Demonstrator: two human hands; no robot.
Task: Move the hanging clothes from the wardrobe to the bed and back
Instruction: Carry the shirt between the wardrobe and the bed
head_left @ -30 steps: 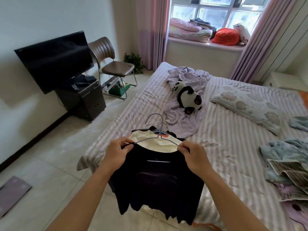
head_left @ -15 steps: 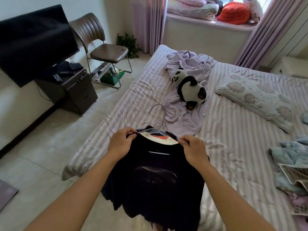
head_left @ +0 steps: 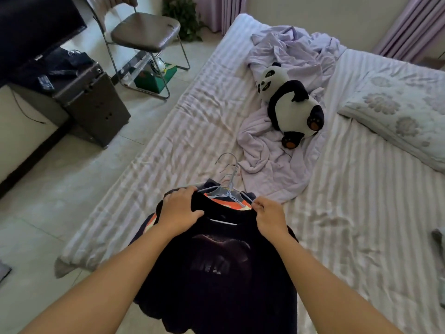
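A stack of clothes on hangers lies at the near edge of the bed (head_left: 361,237), with a black shirt (head_left: 224,268) on top. Orange and cream fabric shows under its collar. Several pale wire hanger hooks (head_left: 228,169) stick out past the collar onto the striped sheet. My left hand (head_left: 179,209) grips the left shoulder of the black shirt. My right hand (head_left: 269,218) pinches the right shoulder where the hanger arm comes out. The shirt's lower part hangs over the bed's edge toward me.
A panda plush (head_left: 291,107) lies on a crumpled lilac sheet (head_left: 269,155) just beyond the hangers. A floral pillow (head_left: 395,116) sits at the right. On the floor to the left stand a folding chair (head_left: 144,32) and a dark cabinet (head_left: 94,102) under a television (head_left: 31,27).
The clothes stack has gone down and forward onto the bed, both hands still gripping its shoulders. The view has tilted downward and closer to the bed.
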